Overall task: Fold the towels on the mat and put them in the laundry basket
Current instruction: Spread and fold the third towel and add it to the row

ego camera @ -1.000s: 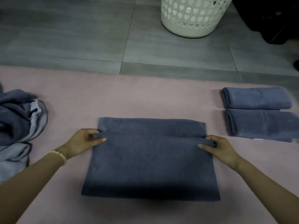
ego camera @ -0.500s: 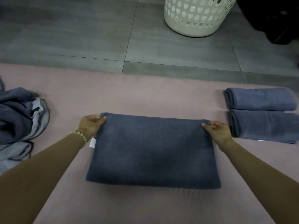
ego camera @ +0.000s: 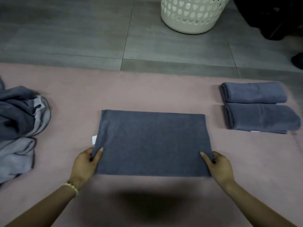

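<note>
A dark blue towel (ego camera: pixel 152 141), folded into a flat rectangle, lies in the middle of the pink mat (ego camera: pixel 147 89). My left hand (ego camera: pixel 86 163) pinches its near left corner, thumb under and fingers on top. My right hand (ego camera: pixel 218 166) grips the near right corner the same way. Two folded blue towels (ego camera: pixel 255 107) lie side by side at the mat's right edge. A heap of unfolded blue and light grey towels (ego camera: pixel 19 125) sits at the left. The white laundry basket (ego camera: pixel 191 15) stands on the floor beyond the mat.
Grey floor tiles (ego camera: pixel 82 30) run between the mat's far edge and the basket. Dark objects (ego camera: pixel 278 18) fill the top right corner. A white label (ego camera: pixel 94 139) sticks out at the towel's left edge. A gold bracelet (ego camera: pixel 72 187) is on my left wrist.
The near half of the towel was carried over to the far edge, halving it. Both hands then slid back from the far corners to the near corners.
</note>
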